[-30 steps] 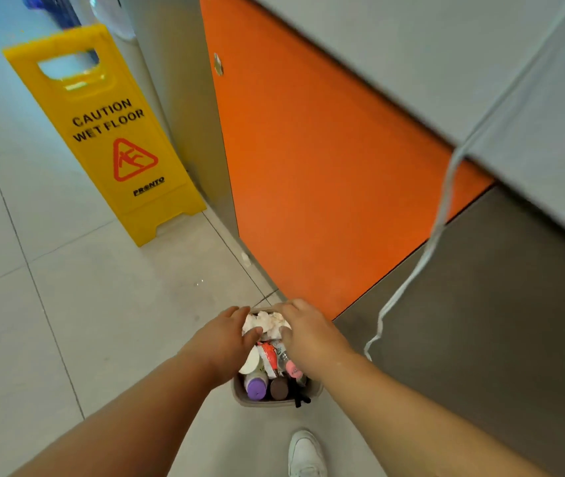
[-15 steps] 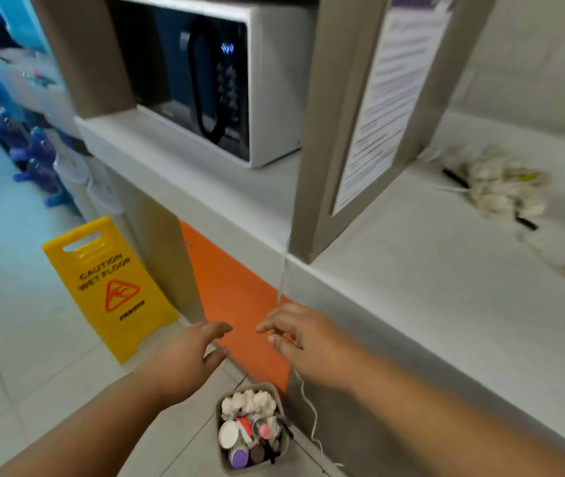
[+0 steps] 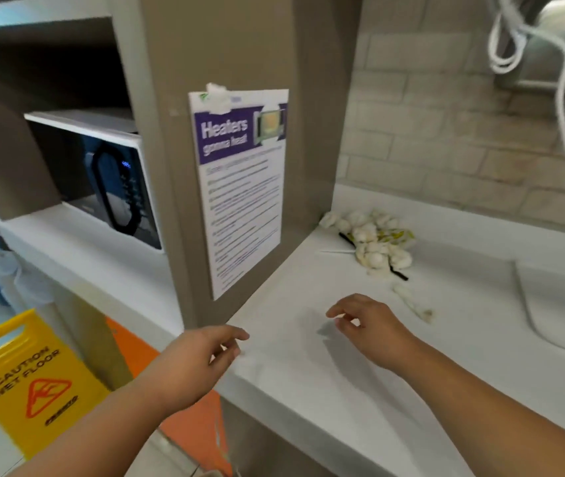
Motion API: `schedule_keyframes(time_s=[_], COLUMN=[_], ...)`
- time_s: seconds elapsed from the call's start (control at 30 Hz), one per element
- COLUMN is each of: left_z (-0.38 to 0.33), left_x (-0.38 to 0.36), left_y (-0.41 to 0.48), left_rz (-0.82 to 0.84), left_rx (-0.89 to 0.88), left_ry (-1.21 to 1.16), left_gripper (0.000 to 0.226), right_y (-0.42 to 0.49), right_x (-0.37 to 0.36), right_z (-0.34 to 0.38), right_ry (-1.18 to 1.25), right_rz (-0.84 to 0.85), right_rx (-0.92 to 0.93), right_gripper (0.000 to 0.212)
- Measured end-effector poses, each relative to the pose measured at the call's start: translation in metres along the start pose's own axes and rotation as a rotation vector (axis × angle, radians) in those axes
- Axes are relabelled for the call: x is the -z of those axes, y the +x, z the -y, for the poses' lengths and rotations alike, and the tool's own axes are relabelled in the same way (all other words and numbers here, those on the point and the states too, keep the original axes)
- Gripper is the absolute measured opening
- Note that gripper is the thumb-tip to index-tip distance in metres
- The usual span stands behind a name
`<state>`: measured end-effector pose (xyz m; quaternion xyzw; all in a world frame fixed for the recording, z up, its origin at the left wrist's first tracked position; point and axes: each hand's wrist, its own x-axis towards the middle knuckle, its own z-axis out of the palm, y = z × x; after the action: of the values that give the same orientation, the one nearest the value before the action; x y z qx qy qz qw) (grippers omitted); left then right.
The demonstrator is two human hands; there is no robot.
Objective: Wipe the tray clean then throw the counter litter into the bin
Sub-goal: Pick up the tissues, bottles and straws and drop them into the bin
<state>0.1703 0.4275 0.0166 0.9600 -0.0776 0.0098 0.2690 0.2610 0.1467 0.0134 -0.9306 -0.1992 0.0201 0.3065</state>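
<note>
A heap of crumpled white tissues with black sticks and a yellow wrapper lies on the white counter near the back wall. A twisted scrap of tissue lies a little nearer to me. My right hand hovers over the counter, fingers loosely curled, holding nothing. My left hand hangs at the counter's front edge, also empty with relaxed fingers. The bin is almost out of view at the bottom edge. The white tray sits at the right on the counter.
A pillar with a printed notice stands left of the counter. A microwave sits on the shelf to the left. A yellow wet-floor sign stands on the floor. White cables hang at the top right.
My view has swung up from the bin on the floor to the counter. Both hands have left the bin and risen to counter height, empty.
</note>
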Motion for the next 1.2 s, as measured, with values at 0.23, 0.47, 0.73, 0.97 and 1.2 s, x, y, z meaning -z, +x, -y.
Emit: schedule_keyframes(time_s=[0.23, 0.47, 0.73, 0.97, 1.2], left_z=[-0.055, -0.098, -0.127, -0.147, -0.156], left_x=[-0.037, -0.073, -0.109, -0.129, -0.136], left_y=[0.074, 0.124, 0.171, 0.198, 0.207], left_rz=[0.020, 0.045, 0.124, 0.113, -0.006], left_rx=[0.009, 0.009, -0.058, 0.060, 0.178], left_ry=[-0.015, -0.049, -0.083, -0.357, -0.772], left_gripper=[0.030, 0.026, 0.029, 0.062, 0.051], right_y=[0.020, 0.040, 0.056, 0.060, 0.067], right_x=[0.058, 0.078, 0.070, 0.068, 0.067], right_z=[-0.102, -0.160, -0.179, -0.148, -0.123], right_ry=[-0.248, -0.448, -0.282, 0.426, 0.924], right_rz=[0.034, 0.157, 0.068, -0.073, 0.047], right_rx=[-0.099, -0.140, -0.105, -0.276, -0.294], right_gripper=[0.028, 0.050, 0.028, 0.030, 0.007])
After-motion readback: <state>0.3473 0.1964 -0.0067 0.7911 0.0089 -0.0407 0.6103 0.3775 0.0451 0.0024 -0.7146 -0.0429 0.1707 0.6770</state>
